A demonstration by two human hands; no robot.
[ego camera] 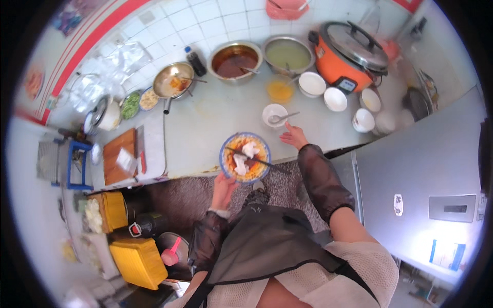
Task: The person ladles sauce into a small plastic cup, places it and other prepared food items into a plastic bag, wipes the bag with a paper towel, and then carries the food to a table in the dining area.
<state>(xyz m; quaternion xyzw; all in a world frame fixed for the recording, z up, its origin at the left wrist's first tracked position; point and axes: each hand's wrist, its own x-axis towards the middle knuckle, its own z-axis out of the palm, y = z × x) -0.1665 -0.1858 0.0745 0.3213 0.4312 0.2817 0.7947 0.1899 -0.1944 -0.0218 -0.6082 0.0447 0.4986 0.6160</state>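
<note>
A blue-rimmed plate (225,154) with red-orange sauce, crumpled white tissues (241,163) and dark chopsticks (275,167) lying across it is gripped at its near edge by my left hand (223,189). The plate is held over the front edge of the counter. My right hand (294,136) reaches over the counter with fingers spread, close to a small white bowl (268,111) and holding nothing. A metal spoon (283,117) rests in that bowl. Just behind it stands a bowl of yellow liquid (280,91).
Along the tiled wall stand a steel pan (161,81), a pot of dark red sauce (219,57), a pot of greenish liquid (289,54) and an orange rice cooker (331,61). A cleaver (140,140) lies by a wooden board (115,161). A grey refrigerator (412,173) borders the right side.
</note>
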